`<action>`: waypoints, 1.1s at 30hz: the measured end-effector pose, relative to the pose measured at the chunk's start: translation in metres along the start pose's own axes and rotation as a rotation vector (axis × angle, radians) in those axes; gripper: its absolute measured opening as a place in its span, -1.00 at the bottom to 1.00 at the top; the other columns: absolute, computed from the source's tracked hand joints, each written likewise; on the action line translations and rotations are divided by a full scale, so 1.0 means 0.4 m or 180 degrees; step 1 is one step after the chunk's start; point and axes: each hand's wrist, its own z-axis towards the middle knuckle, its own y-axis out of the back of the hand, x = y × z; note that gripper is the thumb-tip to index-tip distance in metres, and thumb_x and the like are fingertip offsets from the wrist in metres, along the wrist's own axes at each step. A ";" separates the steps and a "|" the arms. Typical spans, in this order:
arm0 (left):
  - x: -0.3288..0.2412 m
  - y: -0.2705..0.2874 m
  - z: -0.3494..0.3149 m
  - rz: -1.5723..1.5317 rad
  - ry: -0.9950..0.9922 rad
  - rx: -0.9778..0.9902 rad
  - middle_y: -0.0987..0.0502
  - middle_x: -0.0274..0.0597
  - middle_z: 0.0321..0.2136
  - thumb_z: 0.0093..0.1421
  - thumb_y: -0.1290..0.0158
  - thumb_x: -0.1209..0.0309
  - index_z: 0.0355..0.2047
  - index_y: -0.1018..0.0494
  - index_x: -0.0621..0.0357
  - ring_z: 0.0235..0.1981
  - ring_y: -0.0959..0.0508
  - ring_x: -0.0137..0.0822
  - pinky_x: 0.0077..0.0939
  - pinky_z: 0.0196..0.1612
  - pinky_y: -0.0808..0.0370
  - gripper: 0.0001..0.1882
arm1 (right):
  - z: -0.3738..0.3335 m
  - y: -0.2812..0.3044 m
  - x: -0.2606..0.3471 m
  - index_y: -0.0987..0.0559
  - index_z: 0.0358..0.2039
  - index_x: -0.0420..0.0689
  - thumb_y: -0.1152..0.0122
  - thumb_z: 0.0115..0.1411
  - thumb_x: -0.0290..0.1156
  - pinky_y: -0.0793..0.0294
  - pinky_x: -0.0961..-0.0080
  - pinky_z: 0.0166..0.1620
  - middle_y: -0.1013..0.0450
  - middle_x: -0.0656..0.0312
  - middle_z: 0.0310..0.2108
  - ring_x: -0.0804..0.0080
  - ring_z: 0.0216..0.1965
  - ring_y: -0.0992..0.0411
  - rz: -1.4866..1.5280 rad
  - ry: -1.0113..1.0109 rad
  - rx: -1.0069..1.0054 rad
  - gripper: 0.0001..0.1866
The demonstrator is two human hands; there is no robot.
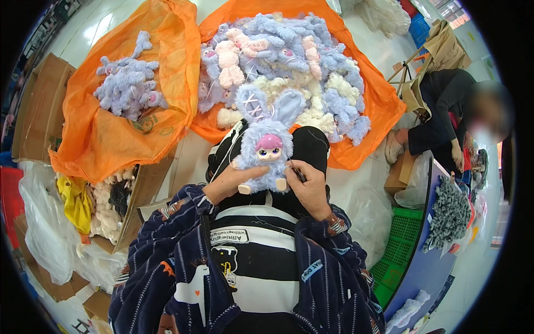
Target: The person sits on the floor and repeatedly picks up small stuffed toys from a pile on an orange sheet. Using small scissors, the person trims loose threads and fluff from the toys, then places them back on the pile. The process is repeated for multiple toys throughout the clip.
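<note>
A lavender plush rabbit doll (pixel 253 142) sits upright on my lap, facing me. It has a pink tuft over its face, long ears and cream feet; white thread is laced across the left ear. My left hand (pixel 233 180) is closed around the doll's lower left side. At its right side is my right hand (pixel 309 188), fingers closed on a small dark tool (pixel 299 174) with a thin tip pointing at the doll. My fingers hide much of the tool, so its exact kind is unclear.
Beyond my knees, an orange sack (pixel 384 119) bears a heap of lavender, pink and cream plush pieces. Another orange sack (pixel 175 72) with lavender plush lies left, above an open cardboard box (pixel 133 214). Green crates (pixel 401 231) and a blue-edged table (pixel 428 267) stand right, near a bending person (pixel 445 106).
</note>
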 end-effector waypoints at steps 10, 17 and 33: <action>0.052 0.009 0.020 -0.0196 -0.0421 0.0053 -0.44 -0.20 -0.11 0.17 -0.07 0.37 0.04 -0.26 0.22 -0.12 -0.46 -0.40 -0.49 -0.07 -0.42 -0.55 | 0.003 -0.009 -0.009 -0.47 -0.14 -0.25 0.01 0.20 -0.39 -0.24 0.77 -0.57 -0.38 0.34 -0.60 0.75 -0.65 -0.24 0.1805 -0.1066 -0.0235 -0.73; 0.060 0.017 0.023 0.0279 -0.0504 0.0060 -0.41 -0.25 -0.10 0.21 0.00 0.35 0.06 -0.26 0.19 -0.12 -0.43 -0.43 -0.51 -0.07 -0.40 -0.58 | -0.006 -0.005 0.022 -0.49 -0.18 -0.18 -0.28 0.02 -0.34 -0.34 0.59 -0.51 -0.39 0.21 -0.56 0.47 -0.56 -0.40 -0.1067 0.1347 -0.0342 -0.65; 0.076 0.039 0.033 0.0224 -0.0301 0.0150 -0.45 -0.27 -0.16 0.23 0.03 0.33 0.01 -0.31 0.23 -0.17 -0.44 -0.48 -0.56 -0.10 -0.39 -0.62 | 0.037 0.024 0.026 -0.53 -0.22 -0.14 -0.27 -0.07 -0.44 -0.32 0.42 -0.34 -0.34 0.24 -0.55 0.31 -0.49 -0.33 -0.2314 0.2036 -0.0101 -0.67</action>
